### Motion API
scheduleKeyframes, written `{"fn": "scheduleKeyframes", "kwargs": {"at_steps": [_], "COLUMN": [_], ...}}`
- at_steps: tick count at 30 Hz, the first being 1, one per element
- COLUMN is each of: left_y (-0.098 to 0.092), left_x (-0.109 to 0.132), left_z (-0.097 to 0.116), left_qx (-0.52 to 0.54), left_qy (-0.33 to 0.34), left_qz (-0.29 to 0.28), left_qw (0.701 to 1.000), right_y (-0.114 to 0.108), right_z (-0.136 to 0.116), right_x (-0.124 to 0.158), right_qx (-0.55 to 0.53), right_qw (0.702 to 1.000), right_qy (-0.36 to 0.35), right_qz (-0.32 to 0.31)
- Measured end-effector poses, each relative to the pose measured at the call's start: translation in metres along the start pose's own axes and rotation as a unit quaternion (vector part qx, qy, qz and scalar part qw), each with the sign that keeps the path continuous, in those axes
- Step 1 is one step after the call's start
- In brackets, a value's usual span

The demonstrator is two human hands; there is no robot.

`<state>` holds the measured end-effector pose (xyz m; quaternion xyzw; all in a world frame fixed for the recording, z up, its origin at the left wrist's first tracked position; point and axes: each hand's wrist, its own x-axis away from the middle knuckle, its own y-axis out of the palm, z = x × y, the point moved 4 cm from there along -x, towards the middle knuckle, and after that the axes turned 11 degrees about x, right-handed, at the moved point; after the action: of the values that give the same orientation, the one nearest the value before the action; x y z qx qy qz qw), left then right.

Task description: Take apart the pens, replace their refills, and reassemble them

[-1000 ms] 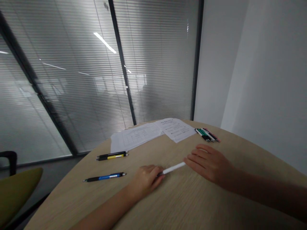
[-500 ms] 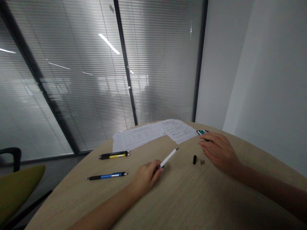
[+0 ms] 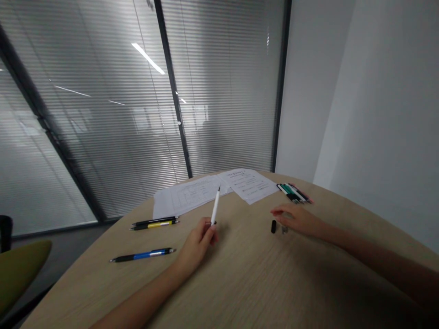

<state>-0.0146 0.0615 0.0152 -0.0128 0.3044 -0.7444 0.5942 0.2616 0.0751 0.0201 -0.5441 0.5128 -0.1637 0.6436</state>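
Note:
My left hand [image 3: 199, 240] is closed around the lower end of a white pen barrel [image 3: 215, 208], which points up and away with a thin dark tip at its far end. My right hand [image 3: 295, 218] is open over the table, fingers stretched to the left and holding nothing I can see. Just below its fingertips lies a short black cylinder-shaped piece [image 3: 273, 226]. Beside that, partly under the hand, are small greyish bits [image 3: 284, 229] too small to name.
Several pens [image 3: 294, 193] lie side by side at the back right, near printed sheets [image 3: 248, 185]. On the left are a black-and-yellow pen [image 3: 156, 224], a black pen [image 3: 151, 221] and a blue pen [image 3: 142, 255]. A green chair [image 3: 24, 265] stands beyond the table's left edge.
My right hand has moved from the pens at the back right toward me, over the small black piece. The white barrel in my left hand has swung to a steeper angle.

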Motion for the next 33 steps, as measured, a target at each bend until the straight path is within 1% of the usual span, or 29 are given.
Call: {"fn": "scheduleKeyframes", "kwargs": {"at_steps": [3,5,9,11,14,18,21,23,26,28,33], "left_y": [0.000,0.002,0.005,0.007,0.011,0.016,0.018,0.018,0.018,0.018,0.017], "left_x": [-0.001,-0.001,0.003,0.005,0.009,0.014,0.015,0.016,0.016,0.016,0.017], "left_z": [-0.003,-0.002,0.002,0.004,0.006,0.011,0.012,0.013,0.014,0.015,0.015], "left_qx": [0.017,0.005,-0.057,-0.097,-0.163,-0.214,-0.226,-0.231,-0.231,-0.230,-0.228], "left_qy": [-0.005,0.001,0.021,0.037,0.084,0.150,0.172,0.180,0.189,0.196,0.201], "left_qz": [-0.003,-0.015,-0.046,-0.064,-0.092,-0.125,-0.131,-0.130,-0.123,-0.122,-0.121], "left_qw": [1.000,1.000,0.997,0.993,0.979,0.957,0.950,0.947,0.946,0.946,0.945], "right_y": [0.001,0.001,0.005,0.004,-0.006,-0.037,-0.062,-0.071,-0.071,-0.067,-0.055], "right_z": [-0.005,-0.008,-0.011,-0.011,-0.013,-0.024,-0.042,-0.054,-0.067,-0.069,-0.063], "right_x": [0.001,0.002,0.002,0.001,-0.001,-0.001,0.006,0.010,0.015,0.015,0.015], "right_qx": [-0.005,-0.005,-0.014,-0.024,-0.045,-0.084,-0.107,-0.115,-0.126,-0.131,-0.162], "right_qw": [0.999,0.999,0.999,0.999,0.999,0.989,0.980,0.979,0.980,0.982,0.979], "right_qy": [0.007,0.004,-0.013,-0.015,0.021,0.086,0.083,0.056,0.018,0.011,0.042], "right_qz": [-0.032,-0.042,-0.048,-0.041,0.001,0.085,0.146,0.161,0.154,0.139,0.117]}}
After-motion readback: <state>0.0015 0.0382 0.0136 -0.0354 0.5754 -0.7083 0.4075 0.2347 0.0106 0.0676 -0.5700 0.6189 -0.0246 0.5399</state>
